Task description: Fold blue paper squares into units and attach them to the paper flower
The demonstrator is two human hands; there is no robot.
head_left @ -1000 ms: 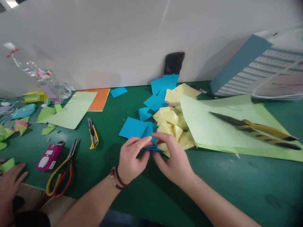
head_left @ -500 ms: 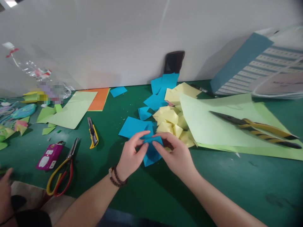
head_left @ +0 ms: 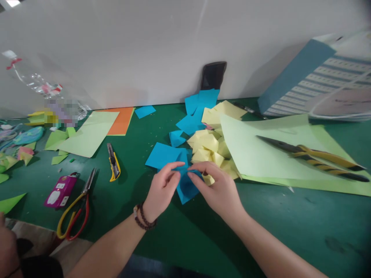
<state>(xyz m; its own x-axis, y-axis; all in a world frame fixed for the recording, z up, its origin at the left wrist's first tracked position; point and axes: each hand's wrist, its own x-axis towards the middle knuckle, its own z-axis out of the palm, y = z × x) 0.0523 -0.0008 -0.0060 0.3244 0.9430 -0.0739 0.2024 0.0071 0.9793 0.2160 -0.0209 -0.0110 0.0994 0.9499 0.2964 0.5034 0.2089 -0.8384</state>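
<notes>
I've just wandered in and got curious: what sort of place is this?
Likely a craft workshop or classroom, though little of the room shows. Scissors and a yellow utility knife lie on the green tabletop, and the right hand pinches a piece of blue paper.

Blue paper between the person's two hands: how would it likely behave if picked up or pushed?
The blue paper is probably light, since it looks like a thin sheet. It would likely bend under a push, yet may hold a crease, as the folded yellow pieces nearby do. Its broad, flat face makes rolling unlikely.
</notes>
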